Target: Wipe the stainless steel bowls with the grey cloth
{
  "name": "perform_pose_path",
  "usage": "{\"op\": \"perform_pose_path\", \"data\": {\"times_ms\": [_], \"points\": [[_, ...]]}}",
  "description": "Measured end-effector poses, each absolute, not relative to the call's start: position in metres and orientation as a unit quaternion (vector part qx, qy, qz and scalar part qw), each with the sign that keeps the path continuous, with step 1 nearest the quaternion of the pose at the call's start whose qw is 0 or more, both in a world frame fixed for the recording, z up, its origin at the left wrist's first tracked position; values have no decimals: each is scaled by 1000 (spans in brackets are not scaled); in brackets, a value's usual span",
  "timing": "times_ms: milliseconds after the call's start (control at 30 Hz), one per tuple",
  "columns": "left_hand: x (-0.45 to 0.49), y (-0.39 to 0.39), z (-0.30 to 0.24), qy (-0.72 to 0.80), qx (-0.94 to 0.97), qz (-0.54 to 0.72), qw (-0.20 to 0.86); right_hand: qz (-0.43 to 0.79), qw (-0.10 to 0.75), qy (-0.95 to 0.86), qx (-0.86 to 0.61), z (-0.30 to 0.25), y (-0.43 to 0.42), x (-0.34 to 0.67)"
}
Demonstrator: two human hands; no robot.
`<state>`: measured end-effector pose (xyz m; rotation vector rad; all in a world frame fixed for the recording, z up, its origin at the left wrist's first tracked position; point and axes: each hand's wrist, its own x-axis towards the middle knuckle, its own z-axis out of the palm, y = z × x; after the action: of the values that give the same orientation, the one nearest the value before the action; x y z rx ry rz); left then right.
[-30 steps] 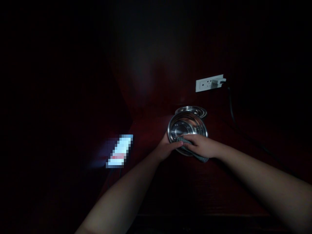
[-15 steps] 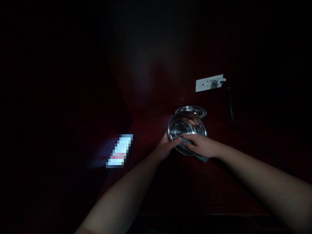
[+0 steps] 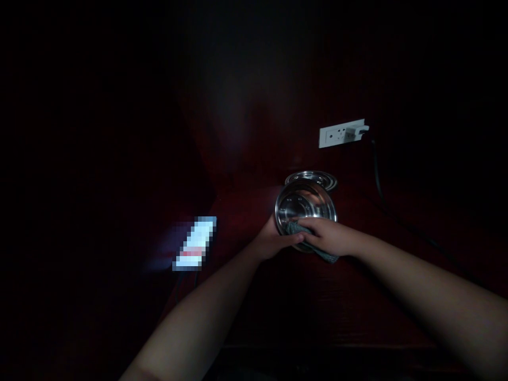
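Note:
A shiny steel bowl (image 3: 305, 193) is tilted with its open mouth toward me. My left hand (image 3: 272, 238) grips it at the lower left, the thumb lying over the near rim and the other fingers hidden behind the bowl. In my right hand (image 3: 329, 235) is a grey-green cloth (image 3: 296, 228), bunched and pressed against the near inner side of the bowl; one end hangs out below the hand. The fingertips of the right hand are partly hidden inside the bowl. Right behind the bowl lies a round steel lid or plate (image 3: 311, 176).
The dark red tabletop (image 3: 293, 307) is dimly lit. A bright, blurred-out screen (image 3: 196, 243) with a cable stands at the left. On the wall at the right is a white socket panel (image 3: 335, 136) with a plug, and a black cable (image 3: 377, 174) runs down from there.
My right hand has shifted the cloth slightly left along the bowl's near inner side. My left thumb has slid a little right and down on the rim. The bowl stays nearly in place.

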<state>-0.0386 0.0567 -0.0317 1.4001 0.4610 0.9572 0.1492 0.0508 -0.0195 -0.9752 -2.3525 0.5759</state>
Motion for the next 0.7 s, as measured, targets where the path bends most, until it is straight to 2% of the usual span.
{"op": "perform_pose_path", "data": {"times_ms": [467, 700], "points": [[-38, 58, -31, 212, 613, 430, 628, 171, 225, -876, -391, -15, 50, 153], [-40, 61, -32, 210, 613, 430, 628, 198, 219, -876, -381, -14, 50, 153]]}}
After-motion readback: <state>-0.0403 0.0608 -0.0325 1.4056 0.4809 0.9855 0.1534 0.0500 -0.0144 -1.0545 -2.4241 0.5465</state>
